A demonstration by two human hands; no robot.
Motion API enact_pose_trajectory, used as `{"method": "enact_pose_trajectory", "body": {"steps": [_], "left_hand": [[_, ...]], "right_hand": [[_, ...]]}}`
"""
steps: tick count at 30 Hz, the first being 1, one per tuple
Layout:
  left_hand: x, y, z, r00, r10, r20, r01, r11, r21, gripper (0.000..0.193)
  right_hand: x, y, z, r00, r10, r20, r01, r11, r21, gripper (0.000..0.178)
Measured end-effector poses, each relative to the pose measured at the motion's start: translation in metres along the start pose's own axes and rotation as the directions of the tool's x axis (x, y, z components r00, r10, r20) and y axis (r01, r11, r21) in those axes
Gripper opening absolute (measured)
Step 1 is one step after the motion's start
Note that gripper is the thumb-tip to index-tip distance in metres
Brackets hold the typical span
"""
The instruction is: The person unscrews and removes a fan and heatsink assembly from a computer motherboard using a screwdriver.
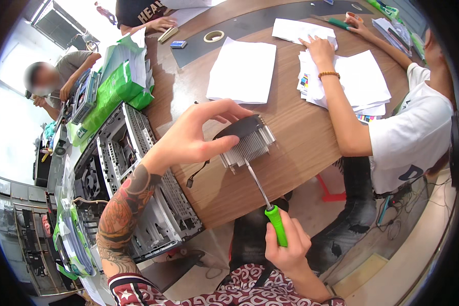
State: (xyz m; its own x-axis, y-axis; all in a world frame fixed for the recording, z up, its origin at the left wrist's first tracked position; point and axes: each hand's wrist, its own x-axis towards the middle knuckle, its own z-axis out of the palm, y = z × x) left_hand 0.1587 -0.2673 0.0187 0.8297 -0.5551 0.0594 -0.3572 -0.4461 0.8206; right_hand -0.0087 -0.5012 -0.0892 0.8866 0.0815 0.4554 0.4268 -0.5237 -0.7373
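Note:
My left hand (209, 132) grips a finned metal heat sink with a black fan (250, 143), thumb on its near side and fingers over the far side. The heat sink is at the wooden table's near edge, its silver fins facing me. A dark cable with a small plug (190, 181) hangs from it on the left. In my right hand (289, 245) is a screwdriver (276, 224) with a bright green handle, held from below. Its metal shaft slants up and left, and the tip meets the lower side of the fins.
An open computer case (158, 214) stands left of the heat sink, beside green-and-white paper packs (122, 84). White paper (245, 69) and a tape roll (213, 36) lie on the table (296, 127). At right, a co-worker's hand (320, 50) rests on papers; two other people are farther off.

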Motion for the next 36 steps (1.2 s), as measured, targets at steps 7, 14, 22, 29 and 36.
{"method": "enact_pose_trajectory", "body": {"steps": [7,14,22,29,36], "left_hand": [[0.001,0.001,0.0,1.0,-0.011,0.006,0.011,1.0,0.007,0.046],[-0.001,-0.001,0.0,1.0,-0.019,0.003,0.019,1.0,-0.003,0.047],[0.0,0.001,0.001,1.0,-0.025,-0.006,0.025,1.0,-0.001,0.047],[-0.001,0.001,0.001,1.0,-0.028,-0.004,0.028,1.0,0.006,0.048],[0.0,-0.002,0.001,1.0,-0.006,0.0,0.006,1.0,0.0,0.047]], "right_hand": [[0.0,-0.002,-0.005,1.0,-0.023,0.009,0.024,1.0,-0.012,0.039],[-0.004,0.003,-0.004,1.0,-0.004,0.023,0.005,0.999,-0.038,0.036],[-0.006,0.004,-0.003,1.0,-0.001,-0.009,0.001,1.0,0.008,0.037],[-0.004,0.002,-0.006,1.0,-0.007,-0.018,0.007,1.0,0.005,0.037],[-0.004,0.002,-0.007,1.0,-0.004,-0.015,0.004,1.0,0.016,0.039]]}}
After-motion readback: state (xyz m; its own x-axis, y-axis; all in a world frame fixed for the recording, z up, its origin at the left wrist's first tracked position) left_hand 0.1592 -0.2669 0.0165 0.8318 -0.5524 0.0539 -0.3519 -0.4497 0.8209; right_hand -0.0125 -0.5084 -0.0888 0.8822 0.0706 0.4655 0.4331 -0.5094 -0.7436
